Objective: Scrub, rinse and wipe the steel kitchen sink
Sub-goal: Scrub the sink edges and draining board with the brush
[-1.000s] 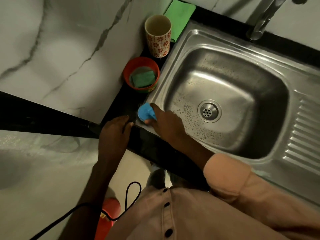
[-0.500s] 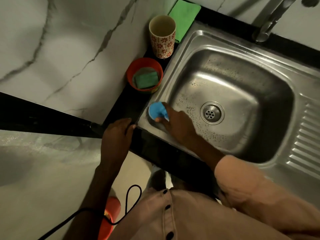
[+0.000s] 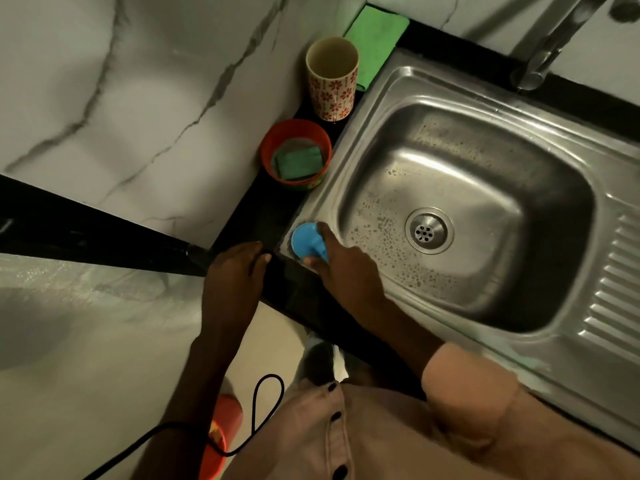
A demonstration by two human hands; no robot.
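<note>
Right hand (image 3: 346, 271) is gripping a round blue scrubber (image 3: 306, 239), fingers and thumb curled over its far side, and is pressing it against the near-left corner of the steel sink (image 3: 381, 98), on the flat rim where the basin wall begins. Left hand (image 3: 235, 275) is resting on the black counter edge (image 3: 249, 216) just left of that corner, fingers bent loosely over the edge and holding nothing. The two hands are lying close together but apart.

Head view, sink: the basin is occupying the right half of the frame, its floor and near wall showing soap bubbles and droplets. The round drain strainer (image 3: 429, 231) is sitting at the basin centre. The ribbed drainboard (image 3: 620, 292) is running along the right side. The tap (image 3: 550, 46) is hanging over the far rim.

Head view, containers on the counter strip left of the sink: an orange bowl (image 3: 268, 147) is holding a green scouring pad (image 3: 298, 162) lying flat inside. Beyond it, a floral cup (image 3: 332, 95) is standing upright; its contents cannot be made out. A green cloth (image 3: 377, 26) is lying flat behind the cup, against the wall.
</note>
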